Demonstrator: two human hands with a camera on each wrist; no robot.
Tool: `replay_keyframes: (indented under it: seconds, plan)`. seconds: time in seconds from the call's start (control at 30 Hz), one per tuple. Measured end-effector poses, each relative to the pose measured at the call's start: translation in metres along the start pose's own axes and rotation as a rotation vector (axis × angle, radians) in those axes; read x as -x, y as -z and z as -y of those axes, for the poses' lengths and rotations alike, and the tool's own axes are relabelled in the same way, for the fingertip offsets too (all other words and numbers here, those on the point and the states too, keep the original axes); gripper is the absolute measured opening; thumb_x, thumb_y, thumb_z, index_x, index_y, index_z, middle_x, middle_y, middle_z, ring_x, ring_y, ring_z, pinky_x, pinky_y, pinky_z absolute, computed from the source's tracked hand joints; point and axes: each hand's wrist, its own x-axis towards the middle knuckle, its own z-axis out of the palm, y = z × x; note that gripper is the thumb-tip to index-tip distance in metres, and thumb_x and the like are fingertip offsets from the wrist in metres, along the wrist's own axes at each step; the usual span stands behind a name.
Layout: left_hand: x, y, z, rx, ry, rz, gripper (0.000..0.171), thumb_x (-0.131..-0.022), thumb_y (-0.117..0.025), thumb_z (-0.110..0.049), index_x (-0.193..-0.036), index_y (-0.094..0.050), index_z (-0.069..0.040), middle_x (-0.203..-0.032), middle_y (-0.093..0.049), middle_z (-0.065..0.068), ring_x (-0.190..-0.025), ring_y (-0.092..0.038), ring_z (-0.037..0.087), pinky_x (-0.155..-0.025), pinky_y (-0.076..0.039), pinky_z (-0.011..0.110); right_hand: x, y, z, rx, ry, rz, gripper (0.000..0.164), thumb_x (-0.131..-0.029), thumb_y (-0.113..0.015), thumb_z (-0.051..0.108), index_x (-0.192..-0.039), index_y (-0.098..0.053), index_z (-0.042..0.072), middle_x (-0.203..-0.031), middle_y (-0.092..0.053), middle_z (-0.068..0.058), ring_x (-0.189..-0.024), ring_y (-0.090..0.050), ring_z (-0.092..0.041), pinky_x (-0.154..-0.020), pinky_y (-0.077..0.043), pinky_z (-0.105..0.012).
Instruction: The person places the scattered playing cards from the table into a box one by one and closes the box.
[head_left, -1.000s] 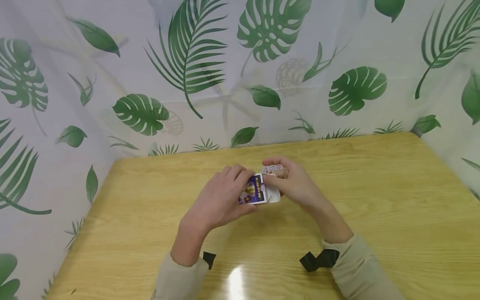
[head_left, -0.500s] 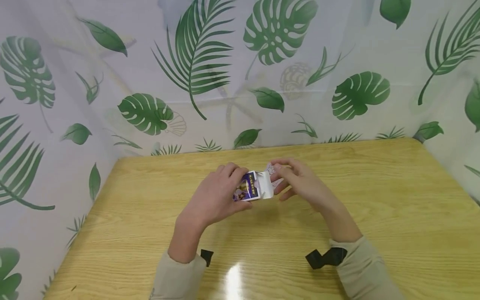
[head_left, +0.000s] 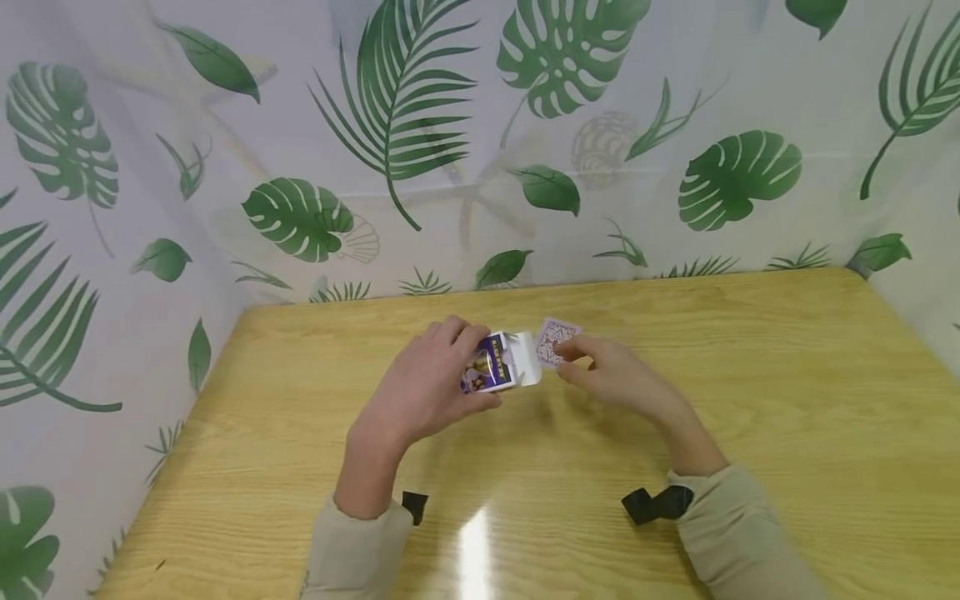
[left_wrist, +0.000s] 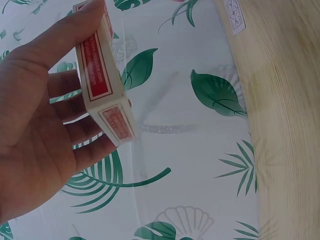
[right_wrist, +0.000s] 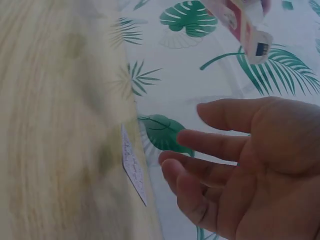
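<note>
My left hand holds a playing card box above the table, thumb on one side and fingers round the other. Its front is purple and its white end flap stands open toward the right. The left wrist view shows the red-and-white narrow side of the card box. A patterned playing card appears to lie on the table just right of the flap. Beside it is my right hand, fingers loosely bent; in the right wrist view the hand holds nothing and the playing card is apart from it.
A light wooden table spreads under both hands. Behind it and on the left hangs a white cloth with green leaf prints, meeting the table's far edge. Black straps sit at both wrists.
My right hand has drawn away to the right from the box and let go of the playing card, which now shows apart from its fingers. The left hand and box have shifted slightly left.
</note>
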Motion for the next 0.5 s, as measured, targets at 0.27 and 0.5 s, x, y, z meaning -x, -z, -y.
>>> replay_keyframes:
  seconds: [0.27, 0.5]
  plan:
    - [0.0, 0.002, 0.002, 0.0, 0.025, 0.0, 0.073, -0.08, -0.082, -0.045, -0.136, -0.052, -0.009, -0.122, -0.056, 0.007, -0.1, -0.054, 0.018, -0.088, -0.05, 0.034, -0.003, -0.01, 0.001, 0.135, 0.046, 0.024, 0.041, -0.1, -0.053, 0.018, -0.133, -0.055, -0.007, -0.133, -0.057, -0.028, -0.127, -0.05, -0.046, -0.104, -0.041, -0.058]
    - [0.003, 0.001, 0.005, -0.005, 0.025, 0.008, 0.072, -0.08, -0.082, -0.045, -0.136, -0.052, -0.009, -0.123, -0.056, 0.007, -0.101, -0.054, 0.018, -0.088, -0.05, 0.035, -0.005, -0.018, 0.0, 0.17, 0.021, 0.077, 0.045, -0.1, -0.053, 0.017, -0.138, -0.05, -0.008, -0.136, -0.055, -0.028, -0.13, -0.047, -0.046, -0.108, -0.036, -0.058]
